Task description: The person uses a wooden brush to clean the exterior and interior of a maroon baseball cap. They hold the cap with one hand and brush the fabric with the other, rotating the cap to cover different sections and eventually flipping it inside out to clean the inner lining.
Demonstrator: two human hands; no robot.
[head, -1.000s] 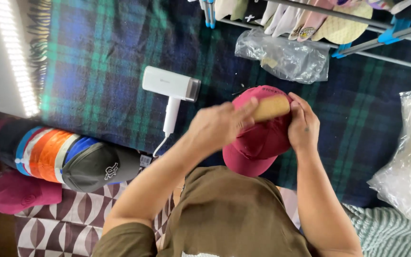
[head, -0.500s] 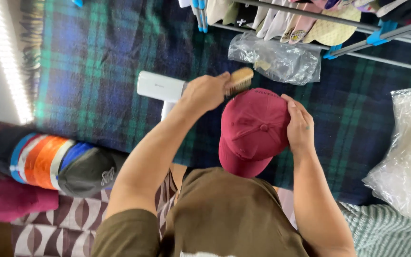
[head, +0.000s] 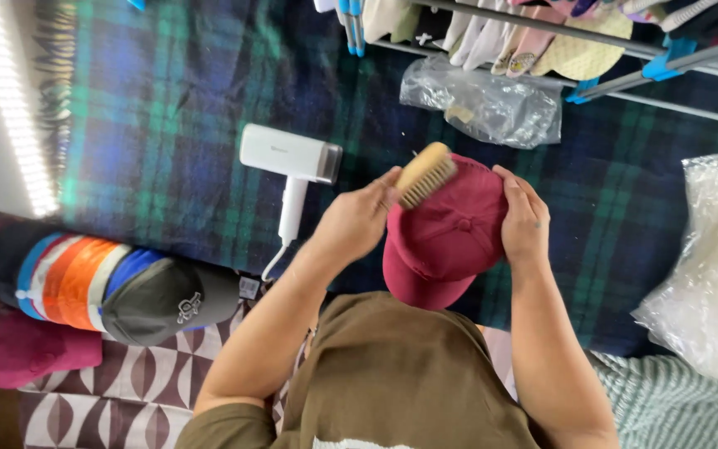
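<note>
A dark red cap [head: 450, 237] is held above a blue and green plaid blanket [head: 151, 125], its crown facing up and its brim toward me. My right hand [head: 525, 218] grips the cap's right side. My left hand [head: 357, 220] holds a wooden bristle brush [head: 425, 173] against the cap's upper left edge.
A white handheld steamer [head: 292, 162] lies on the blanket left of the cap. A stack of caps [head: 93, 287] and a dark red cap [head: 31, 349] lie at the left. Clear plastic bags [head: 484, 104] [head: 708, 274] lie at the back and right. A rack of caps [head: 542, 33] stands behind. A light bar [head: 10, 100] glows at the left.
The brush swept from the cap's top off to the upper left, then came back to the cap's upper left edge. My right hand stayed on the cap.
</note>
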